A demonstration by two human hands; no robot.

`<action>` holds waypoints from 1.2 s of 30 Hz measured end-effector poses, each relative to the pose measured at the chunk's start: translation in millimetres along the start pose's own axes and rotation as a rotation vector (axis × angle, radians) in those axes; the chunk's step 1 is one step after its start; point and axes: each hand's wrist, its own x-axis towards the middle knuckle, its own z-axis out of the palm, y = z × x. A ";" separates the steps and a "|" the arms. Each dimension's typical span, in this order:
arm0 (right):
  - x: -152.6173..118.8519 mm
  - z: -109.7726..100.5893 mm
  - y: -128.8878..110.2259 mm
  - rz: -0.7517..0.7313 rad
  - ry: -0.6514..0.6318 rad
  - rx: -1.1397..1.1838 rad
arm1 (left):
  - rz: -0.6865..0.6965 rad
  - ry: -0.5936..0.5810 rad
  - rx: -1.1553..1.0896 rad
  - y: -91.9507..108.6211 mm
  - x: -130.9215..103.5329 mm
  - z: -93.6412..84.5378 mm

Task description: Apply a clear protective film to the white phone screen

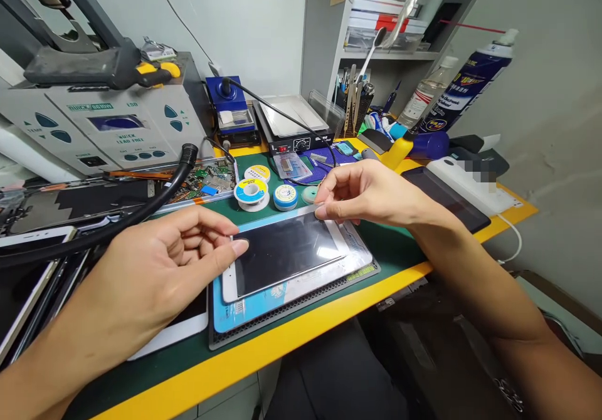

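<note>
A white-framed smartphone [286, 251] with a dark, glossy screen lies face up on a light-blue and white flat pack [230, 313]. My left hand [183, 251] grips the phone's left end, thumb over the screen edge and index finger along the far side. At the far right corner, my right hand [350, 194] pinches the phone's edge between thumb and fingertips. Whether a thin film lies between those fingertips, I cannot tell. Under the pack is a grey mesh-patterned flat piece [294, 315].
Solder spools [251, 193] and a small round tin [285, 197] stand just behind the phone. A black hose [155, 197] crosses on the left before a hot-air station [103, 125]. More phones lie at left; a spray can [465, 84] and a dark tablet [444, 197] are at right.
</note>
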 end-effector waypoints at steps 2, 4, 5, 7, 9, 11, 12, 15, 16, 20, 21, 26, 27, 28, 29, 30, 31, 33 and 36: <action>-0.8 0.1 0.3 0.000 0.001 -0.011 | 0.007 0.022 0.009 1.0 -0.3 1.4; -1.3 0.4 0.7 0.000 0.001 -0.019 | 0.009 0.033 0.000 1.5 -0.6 2.9; -1.5 0.7 0.9 -0.002 0.002 -0.021 | 0.007 0.037 -0.009 1.6 -0.7 3.6; -1.3 1.3 1.2 -0.007 0.008 -0.025 | -0.006 0.026 -0.029 1.6 -1.1 4.8; -0.8 1.9 1.7 -0.010 0.012 -0.034 | -0.021 0.013 -0.055 1.6 -1.6 5.8; -0.2 2.2 2.4 -0.015 0.019 -0.047 | -0.015 0.010 -0.078 1.6 -2.2 6.6; 0.0 2.2 2.9 -0.017 0.022 -0.053 | -0.011 0.012 -0.081 1.6 -2.5 6.8; 0.5 2.3 4.4 -0.025 0.022 -0.052 | -0.013 0.012 -0.068 0.9 -3.1 7.0; 0.5 2.4 4.8 -0.024 0.019 -0.049 | -0.019 0.007 -0.063 0.5 -3.3 6.8; -0.1 2.5 5.5 -0.024 0.022 -0.054 | -0.008 -0.011 -0.045 -0.5 -4.3 5.7; -0.3 2.4 5.6 -0.024 0.023 -0.058 | -0.002 -0.013 -0.041 -0.3 -4.6 5.5; -0.3 0.9 6.5 -0.015 0.014 -0.068 | -0.002 -0.018 -0.046 1.6 -5.9 5.2; -0.1 0.6 6.7 -0.020 0.010 -0.065 | -0.004 -0.019 -0.046 1.8 -6.2 5.2; 0.0 0.5 6.8 -0.025 0.005 -0.065 | -0.005 -0.019 -0.044 2.0 -6.4 5.1; 0.1 0.4 6.9 -0.031 0.000 -0.066 | -0.005 -0.020 -0.041 2.1 -6.7 4.9; 0.1 0.5 6.8 -0.035 -0.003 -0.071 | -0.007 -0.020 -0.036 2.0 -6.8 4.7; 0.0 0.8 6.8 -0.040 -0.002 -0.073 | -0.010 -0.019 -0.030 1.9 -6.9 4.6; -0.4 1.8 6.4 -0.042 0.006 -0.069 | -0.014 -0.016 -0.023 1.5 -6.8 4.5; -0.8 3.4 5.7 -0.028 0.021 -0.068 | -0.015 -0.014 -0.037 0.6 -6.1 5.6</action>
